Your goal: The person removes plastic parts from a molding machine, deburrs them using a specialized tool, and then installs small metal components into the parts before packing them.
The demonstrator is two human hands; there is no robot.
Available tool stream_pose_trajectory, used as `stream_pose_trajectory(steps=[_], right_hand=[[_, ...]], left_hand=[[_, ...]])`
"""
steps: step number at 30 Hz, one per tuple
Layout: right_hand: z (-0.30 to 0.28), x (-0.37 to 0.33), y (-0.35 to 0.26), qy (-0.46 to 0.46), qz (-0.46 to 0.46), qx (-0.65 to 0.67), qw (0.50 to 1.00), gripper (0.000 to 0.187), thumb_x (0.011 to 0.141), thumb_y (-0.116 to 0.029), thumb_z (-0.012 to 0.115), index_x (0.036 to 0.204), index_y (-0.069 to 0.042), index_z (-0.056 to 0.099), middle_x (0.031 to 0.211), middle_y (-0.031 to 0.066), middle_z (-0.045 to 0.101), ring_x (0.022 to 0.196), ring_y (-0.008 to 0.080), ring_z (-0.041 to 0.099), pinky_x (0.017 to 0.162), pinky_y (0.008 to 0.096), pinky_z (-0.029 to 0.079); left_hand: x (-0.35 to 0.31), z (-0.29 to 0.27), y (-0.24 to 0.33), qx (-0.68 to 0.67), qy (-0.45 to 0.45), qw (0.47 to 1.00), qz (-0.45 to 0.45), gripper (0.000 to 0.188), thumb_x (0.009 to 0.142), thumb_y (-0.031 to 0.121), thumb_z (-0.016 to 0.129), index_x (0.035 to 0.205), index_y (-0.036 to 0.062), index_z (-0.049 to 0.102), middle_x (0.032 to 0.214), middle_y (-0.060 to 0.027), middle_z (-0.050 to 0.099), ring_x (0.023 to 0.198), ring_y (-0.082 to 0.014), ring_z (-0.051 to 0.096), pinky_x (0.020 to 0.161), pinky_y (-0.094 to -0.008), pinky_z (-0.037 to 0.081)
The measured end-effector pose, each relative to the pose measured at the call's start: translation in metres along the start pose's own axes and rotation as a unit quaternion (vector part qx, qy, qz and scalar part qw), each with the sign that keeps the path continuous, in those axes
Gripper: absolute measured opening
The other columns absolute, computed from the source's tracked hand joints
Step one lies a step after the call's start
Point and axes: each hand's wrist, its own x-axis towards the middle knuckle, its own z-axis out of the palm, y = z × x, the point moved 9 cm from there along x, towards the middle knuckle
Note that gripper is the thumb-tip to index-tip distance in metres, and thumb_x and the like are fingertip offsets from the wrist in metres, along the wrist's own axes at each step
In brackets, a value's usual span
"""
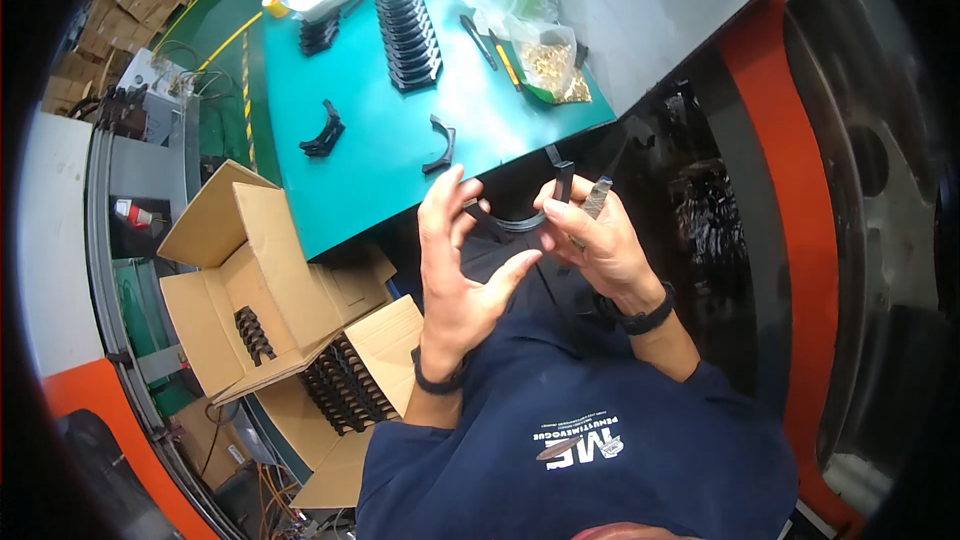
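My right hand (600,240) is closed on a black curved plastic bracket (520,225), which it holds in front of my body, just off the table's near edge. A narrow silver-grey tool (597,198) sticks up from the same hand; its working end is hidden. Beside the bracket's left end is my left hand (455,275), its fingers stretched and its thumb well apart. Whether its fingertips touch the bracket I cannot tell. On the green table mat, two places hold similar black brackets: one piece (441,145) near the edge and more (323,130) farther left.
A long row of black brackets (408,40) stands at the back of the green mat (380,180). A dark pen-like tool (478,42), a yellow cutter (506,62) and a bag of brass-coloured pieces (548,65) lie right. Cardboard boxes (265,270) with brackets stand left.
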Motion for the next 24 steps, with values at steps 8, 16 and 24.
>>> stream_pose_trajectory(steps=[8,16,24], right_hand=[[-0.006,-0.018,0.004,0.020,-0.066,-0.013,0.998,0.049,0.094,-0.029,0.060,0.127,0.003,0.043,0.080,0.0055,0.058,0.049,0.0026,0.041,0.044,0.0176,0.034],[0.002,-0.028,-0.001,0.023,-0.016,-0.015,1.000,0.038,0.095,-0.021,0.058,0.123,0.003,0.050,0.077,0.0032,0.057,0.048,0.0019,0.040,0.045,0.0175,0.032],[0.016,-0.048,-0.020,0.037,-0.077,-0.103,0.991,0.032,0.083,-0.006,0.070,0.113,0.002,0.060,0.080,-0.0021,0.055,0.061,0.0011,0.045,0.054,0.0166,0.034]], left_hand=[[-0.024,-0.003,-0.019,-0.241,0.028,0.961,-0.133,0.067,0.078,-0.002,0.074,0.135,-0.0023,0.039,0.106,-0.0171,0.062,0.098,-0.0209,0.063,0.088,-0.0307,0.051],[-0.030,-0.008,-0.009,-0.203,0.011,0.972,-0.119,0.071,0.076,-0.002,0.076,0.136,-0.0026,0.038,0.105,-0.0160,0.063,0.098,-0.0211,0.063,0.087,-0.0317,0.052],[-0.034,-0.008,0.003,-0.219,-0.006,0.973,-0.077,0.073,0.075,-0.006,0.074,0.138,-0.0030,0.037,0.113,-0.0208,0.061,0.104,-0.0245,0.062,0.090,-0.0343,0.052]])
